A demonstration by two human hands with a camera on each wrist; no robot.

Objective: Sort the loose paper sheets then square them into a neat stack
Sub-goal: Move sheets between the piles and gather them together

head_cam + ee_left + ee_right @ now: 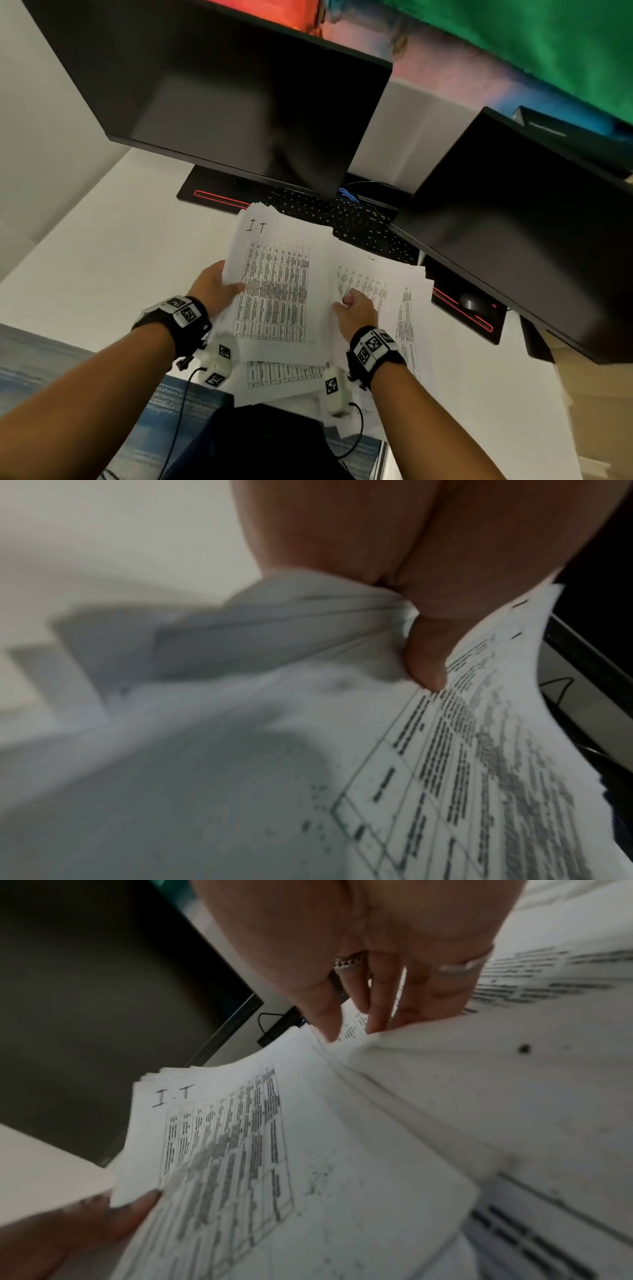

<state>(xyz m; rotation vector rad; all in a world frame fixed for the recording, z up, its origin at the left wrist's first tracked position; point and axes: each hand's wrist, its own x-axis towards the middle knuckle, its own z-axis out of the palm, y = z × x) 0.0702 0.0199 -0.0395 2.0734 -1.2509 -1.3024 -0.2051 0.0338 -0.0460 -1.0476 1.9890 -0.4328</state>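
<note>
A thick bundle of printed sheets [274, 291] with tables, its top page marked "I.T" [219, 1137], is lifted over the desk. My left hand [219, 284] grips its left edge, thumb [424, 653] on top and fingers beneath. My right hand [356, 308] reaches over the bundle's right side, its fingertips [377, 1020] pinching the edge of a sheet [445, 1083] from the loose pile [394, 294] spread on the right. More sheets [284, 373] lie underneath near the desk's front edge.
Two dark monitors [222, 92] [513, 219] stand behind the papers, with a black keyboard [342, 216] between them. A mouse [474, 303] sits on a red-edged base at the right. The white desk [113, 246] stretches to the left.
</note>
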